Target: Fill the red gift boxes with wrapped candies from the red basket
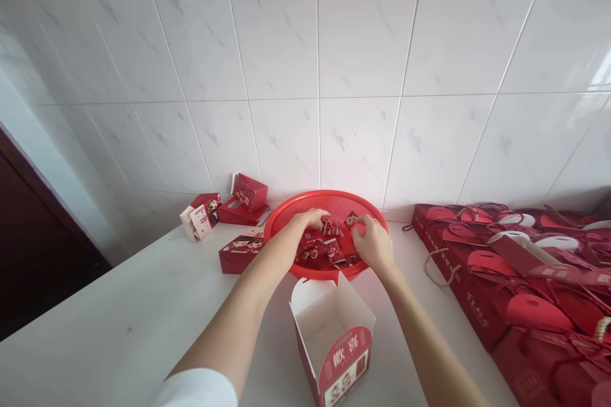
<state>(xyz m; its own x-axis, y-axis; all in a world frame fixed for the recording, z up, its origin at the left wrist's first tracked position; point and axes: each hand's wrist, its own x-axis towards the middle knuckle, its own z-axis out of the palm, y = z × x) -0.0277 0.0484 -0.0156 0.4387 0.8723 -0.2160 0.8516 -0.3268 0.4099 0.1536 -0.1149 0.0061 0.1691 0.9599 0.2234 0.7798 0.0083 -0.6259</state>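
Observation:
A round red plastic mesh basket [324, 203] sits on the white counter, holding a heap of small red printed packets [317, 251]. My right hand [372, 243] is over the basket, its fingertips pinching a small dark red packet [351, 221]. My left hand [312, 219] reaches in over the near-left rim with curled fingers, close to a packet [328, 227]. Whether it grips anything is hidden. Below my hands stands an open red-and-white paper gift box [331, 337], its flaps raised.
Several folded red boxes [243, 203] stand at the tiled wall to the left of the basket, and one closed red box [241, 252] lies nearby. A stack of red gift bags [506, 273] with rope handles covers the counter's right side. The counter edge and a dark floor lie at the left.

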